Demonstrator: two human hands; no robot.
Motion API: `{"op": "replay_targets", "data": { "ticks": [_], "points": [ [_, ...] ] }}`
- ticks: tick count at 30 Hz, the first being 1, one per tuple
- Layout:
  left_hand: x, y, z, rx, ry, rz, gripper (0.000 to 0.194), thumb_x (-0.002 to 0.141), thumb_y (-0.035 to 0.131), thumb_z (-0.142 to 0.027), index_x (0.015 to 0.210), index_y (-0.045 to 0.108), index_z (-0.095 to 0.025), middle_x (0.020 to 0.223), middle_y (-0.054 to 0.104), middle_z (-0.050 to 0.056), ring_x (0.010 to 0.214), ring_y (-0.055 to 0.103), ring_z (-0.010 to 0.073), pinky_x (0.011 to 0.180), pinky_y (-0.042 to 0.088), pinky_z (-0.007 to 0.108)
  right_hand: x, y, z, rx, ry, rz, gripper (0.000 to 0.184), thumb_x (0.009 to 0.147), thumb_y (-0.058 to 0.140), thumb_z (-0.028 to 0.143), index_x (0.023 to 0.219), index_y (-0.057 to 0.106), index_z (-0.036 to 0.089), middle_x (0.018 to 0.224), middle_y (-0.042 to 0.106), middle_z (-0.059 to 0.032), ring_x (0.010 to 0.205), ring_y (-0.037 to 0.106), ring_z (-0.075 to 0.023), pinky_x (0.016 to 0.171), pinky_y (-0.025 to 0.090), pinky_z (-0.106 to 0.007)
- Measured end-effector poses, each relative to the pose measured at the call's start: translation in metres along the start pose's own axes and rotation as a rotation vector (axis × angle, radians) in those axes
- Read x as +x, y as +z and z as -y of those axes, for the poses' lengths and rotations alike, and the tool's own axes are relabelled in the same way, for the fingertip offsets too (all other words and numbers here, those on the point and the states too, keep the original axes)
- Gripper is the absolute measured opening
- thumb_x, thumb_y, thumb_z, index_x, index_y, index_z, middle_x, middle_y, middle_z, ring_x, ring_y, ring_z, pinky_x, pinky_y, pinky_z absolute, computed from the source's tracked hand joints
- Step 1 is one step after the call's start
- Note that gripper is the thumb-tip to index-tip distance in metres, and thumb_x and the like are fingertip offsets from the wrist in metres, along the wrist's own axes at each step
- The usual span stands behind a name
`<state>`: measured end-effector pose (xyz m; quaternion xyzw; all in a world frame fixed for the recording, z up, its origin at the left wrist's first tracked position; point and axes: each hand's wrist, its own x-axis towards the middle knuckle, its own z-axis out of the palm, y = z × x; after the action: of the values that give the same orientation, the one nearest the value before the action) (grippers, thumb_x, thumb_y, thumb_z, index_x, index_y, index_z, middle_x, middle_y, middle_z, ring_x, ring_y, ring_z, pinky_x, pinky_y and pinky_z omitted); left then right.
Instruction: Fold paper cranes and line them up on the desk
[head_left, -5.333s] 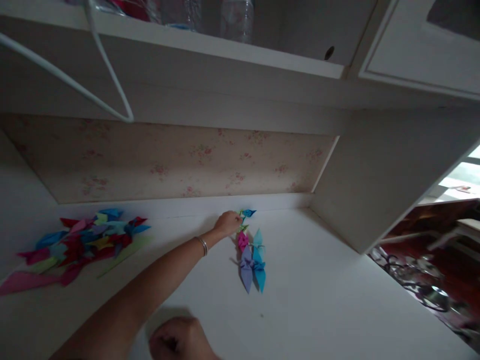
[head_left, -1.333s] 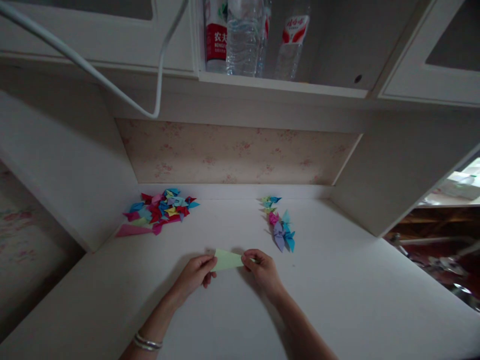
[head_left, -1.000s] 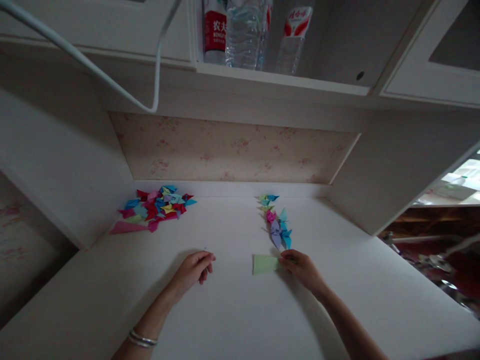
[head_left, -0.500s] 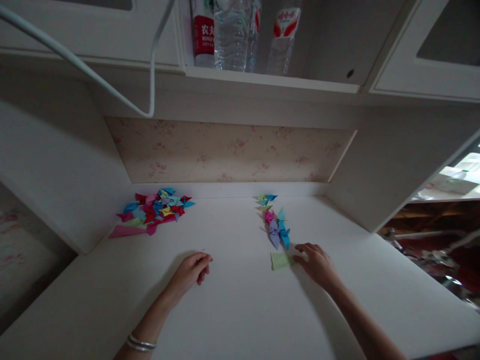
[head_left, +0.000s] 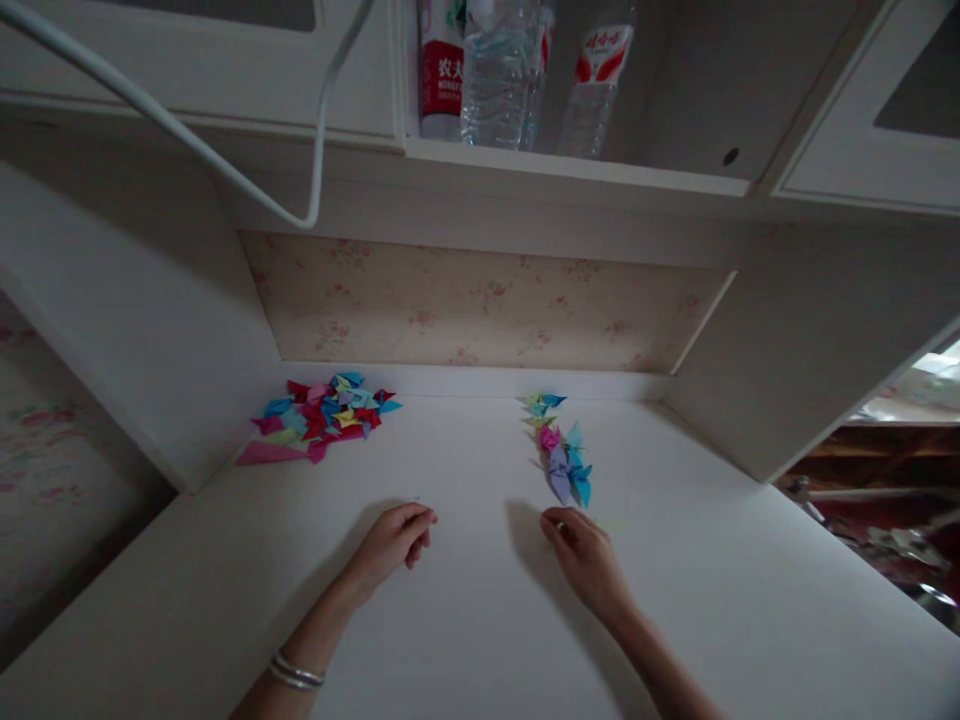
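Note:
My left hand [head_left: 390,545] rests on the white desk [head_left: 480,640] with its fingers loosely curled and nothing visible in them. My right hand [head_left: 581,558] lies just below a row of folded paper cranes [head_left: 564,462] in pink, purple and blue. Its fingers are bent down over a pale green folded paper. Only a faint sliver of that green paper [head_left: 611,524] shows at the hand's right side. A pile of mixed coloured folded papers [head_left: 319,420] lies at the back left of the desk, far from both hands.
Water bottles [head_left: 495,70] stand on the shelf above the desk. A white cable [head_left: 225,165] loops down at the upper left. A floral back panel [head_left: 480,300] and white side walls close in the desk. Dark furniture shows at the far right.
My right hand carried the green paper to the right, set it below the crane row, and now covers it with bent fingers. My left hand let go and stays resting.

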<state>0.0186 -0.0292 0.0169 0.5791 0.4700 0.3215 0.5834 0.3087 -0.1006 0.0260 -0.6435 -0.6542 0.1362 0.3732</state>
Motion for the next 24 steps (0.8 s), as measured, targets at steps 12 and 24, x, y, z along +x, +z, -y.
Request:
{"op": "replay_targets", "data": {
  "ticks": [12,24],
  "points": [
    [-0.002,0.001,-0.002,0.031,0.048,0.015,0.034,0.081,0.049,-0.047,0.067,0.053,-0.016,0.052,0.050,-0.005,0.042,0.043,0.0079,0.039,0.033,0.020,0.031,0.120,0.084,0.510,0.094,0.196,0.026,0.086,0.046,0.035,0.081,0.065,0.018,0.063,0.062,-0.0010,0.057,0.054,-0.0138,0.055,0.038,-0.023],
    [-0.002,0.001,0.000,0.068,0.043,0.004,0.035,0.080,0.050,-0.049,0.066,0.051,-0.018,0.046,0.047,-0.006,0.040,0.041,0.0087,0.040,0.030,0.021,0.016,0.122,0.082,0.390,0.004,0.243,0.026,0.091,0.040,0.031,0.083,0.063,0.021,0.066,0.063,0.0008,0.057,0.052,-0.0130,0.054,0.035,-0.021]
  ]
}}
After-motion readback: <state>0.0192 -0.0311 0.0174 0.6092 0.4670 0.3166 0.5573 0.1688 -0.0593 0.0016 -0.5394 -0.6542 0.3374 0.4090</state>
